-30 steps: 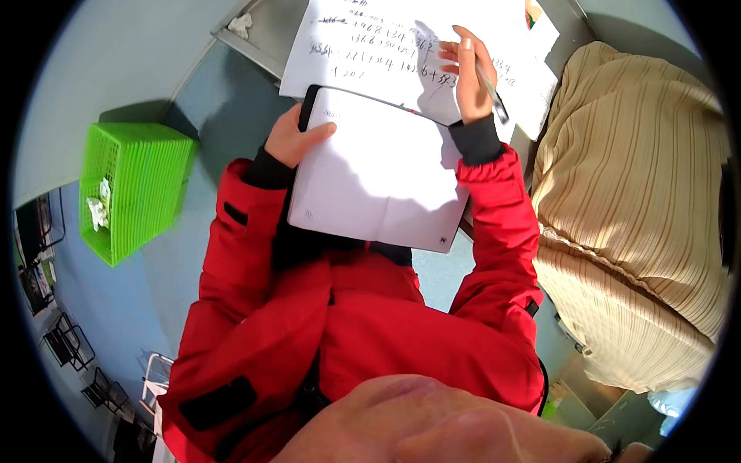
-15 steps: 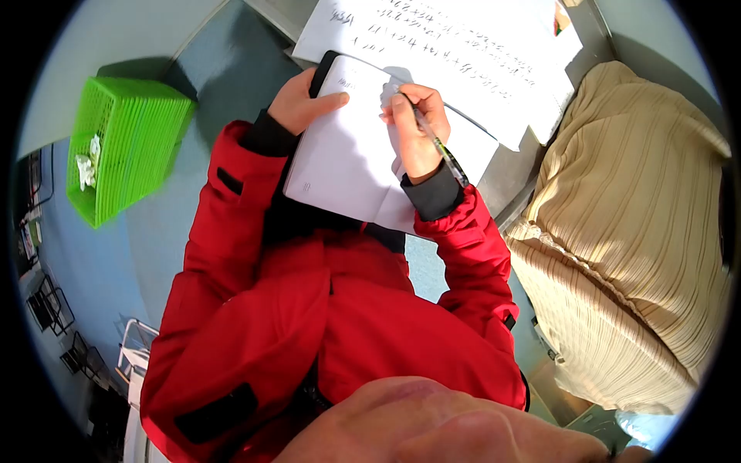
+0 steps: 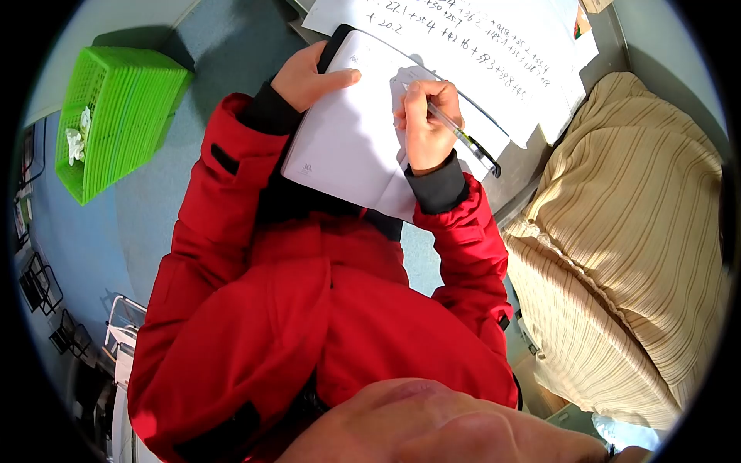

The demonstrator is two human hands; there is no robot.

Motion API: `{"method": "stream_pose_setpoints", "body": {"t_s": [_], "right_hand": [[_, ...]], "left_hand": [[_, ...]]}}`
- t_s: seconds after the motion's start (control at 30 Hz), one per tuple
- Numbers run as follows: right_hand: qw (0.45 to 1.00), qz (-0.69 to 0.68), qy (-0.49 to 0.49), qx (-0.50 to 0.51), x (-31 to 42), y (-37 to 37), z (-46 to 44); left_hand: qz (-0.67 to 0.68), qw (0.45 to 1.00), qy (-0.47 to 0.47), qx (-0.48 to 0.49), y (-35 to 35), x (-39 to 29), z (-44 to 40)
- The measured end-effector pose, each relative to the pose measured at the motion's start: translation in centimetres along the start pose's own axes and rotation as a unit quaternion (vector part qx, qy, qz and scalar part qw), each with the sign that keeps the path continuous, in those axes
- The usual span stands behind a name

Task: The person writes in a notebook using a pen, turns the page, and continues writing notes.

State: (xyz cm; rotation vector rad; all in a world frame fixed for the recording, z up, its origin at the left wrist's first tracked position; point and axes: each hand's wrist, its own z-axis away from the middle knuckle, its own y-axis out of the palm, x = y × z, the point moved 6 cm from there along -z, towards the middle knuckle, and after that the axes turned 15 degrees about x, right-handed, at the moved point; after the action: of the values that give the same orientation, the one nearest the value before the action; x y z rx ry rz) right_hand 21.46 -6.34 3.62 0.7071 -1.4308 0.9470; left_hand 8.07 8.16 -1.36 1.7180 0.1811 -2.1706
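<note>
An open notebook [image 3: 340,147] with white pages and a dark cover lies tilted in front of me. My left hand [image 3: 310,79] grips its upper left edge, thumb flat on the page and fingers hidden beneath. Pinched in my right hand [image 3: 429,123] is a pen [image 3: 467,140] with a clear barrel and dark end. Its tip is by the upper part of the page, near faint marks; I cannot tell whether it touches. Just beyond the notebook lies a large white sheet [image 3: 494,73] with handwritten rows of numbers and plus signs.
A stack of green plastic baskets [image 3: 131,116] stands at the left, with crumpled white paper [image 3: 77,139] in it. Striped beige fabric [image 3: 617,231] covers a bulky thing at the right. A white metal-framed chair or rack [image 3: 123,332] is at lower left.
My right hand with the pen has shifted slightly right, and the pen now leans more sideways. The view has moved a little; my left hand keeps its hold on the notebook.
</note>
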Motion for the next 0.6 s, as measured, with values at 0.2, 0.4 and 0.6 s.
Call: {"method": "stream_pose_setpoints", "body": {"t_s": [0.2,0.4,0.6], "right_hand": [[0.999,0.049,-0.006,-0.015,-0.1,0.1,-0.1],[0.997,0.069,0.010,-0.023,-0.8,0.0,-0.1],[0.997,0.068,-0.014,-0.020,-0.3,0.0,0.0]], "left_hand": [[0.013,1.000,0.017,0.001,0.2,-0.4,0.1],[-0.005,1.000,0.012,0.007,-0.1,0.2,-0.2],[-0.002,1.000,0.015,-0.005,0.1,0.1,-0.1]]}}
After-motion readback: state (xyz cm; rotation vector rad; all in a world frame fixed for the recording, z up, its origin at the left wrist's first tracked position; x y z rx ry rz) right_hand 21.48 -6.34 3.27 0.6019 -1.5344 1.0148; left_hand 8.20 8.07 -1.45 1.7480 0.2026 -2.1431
